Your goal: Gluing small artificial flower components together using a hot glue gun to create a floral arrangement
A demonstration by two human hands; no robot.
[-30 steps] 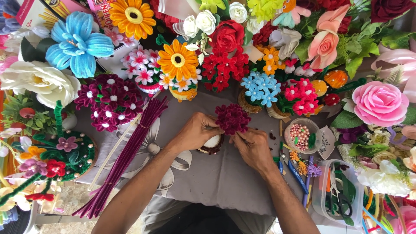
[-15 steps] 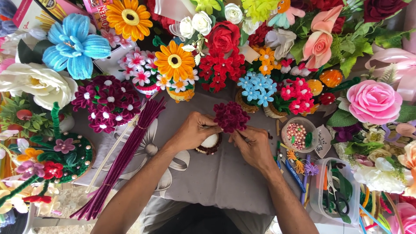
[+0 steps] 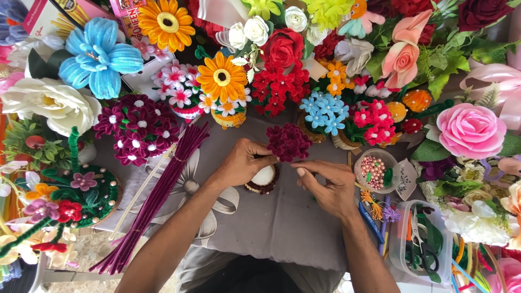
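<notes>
Pinching maroon flower cluster upright, blooms up: left hand, right hand grips closed.

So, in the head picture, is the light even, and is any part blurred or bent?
Head view: soft, even light, with no glare; faint shadows lie under the left hand and right hand on the grey cloth. The maroon flower cluster is sharp. The wide lens makes things lean outward toward the edges, and the pink rose looks slightly soft.
</notes>
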